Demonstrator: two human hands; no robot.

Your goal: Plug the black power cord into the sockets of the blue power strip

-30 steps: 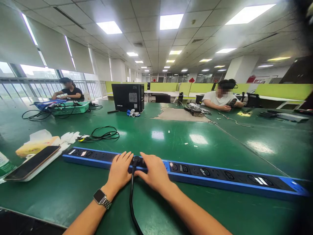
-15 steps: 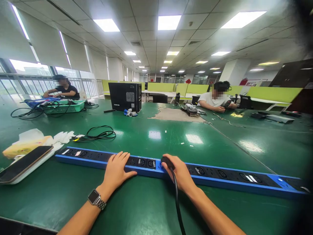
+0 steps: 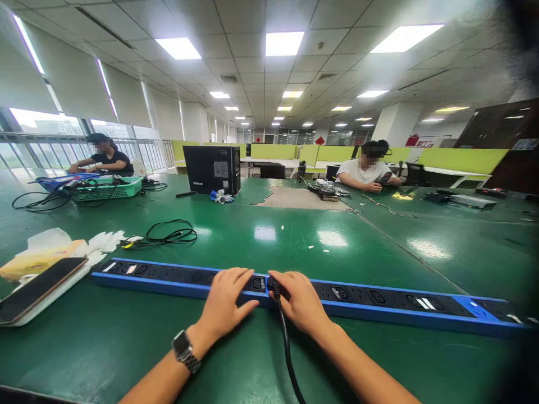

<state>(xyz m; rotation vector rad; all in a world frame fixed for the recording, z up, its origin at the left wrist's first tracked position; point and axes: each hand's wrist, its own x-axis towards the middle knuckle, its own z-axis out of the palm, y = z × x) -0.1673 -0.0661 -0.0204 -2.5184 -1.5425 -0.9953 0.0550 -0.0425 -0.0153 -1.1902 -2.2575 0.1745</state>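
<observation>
A long blue power strip [image 3: 370, 311] with a black socket face lies across the green table in front of me. My right hand [image 3: 305, 303] is closed round a black plug [image 3: 274, 285] at the strip's blue middle section; the hand partly hides the contact, so how deep the plug sits cannot be seen. From the plug a thick black cord [image 3: 286, 342] runs down toward the bottom edge. Left of the plug, my left hand [image 3: 225, 300] spans the strip, fingers over its top and thumb along the near side. A watch is on that wrist.
At left lie a black-topped tray-like object [image 3: 42, 289], a yellow-and-white packet [image 3: 42, 258] and a coiled black cable [image 3: 168, 233]. Farther back are a green basket [image 3: 109, 191] of cables and a black computer case [image 3: 213, 168]. Two people sit across the table.
My left hand has slid right along the strip, closer to the plug. My right hand has shifted slightly left with the plug, and the view has tilted a little.
</observation>
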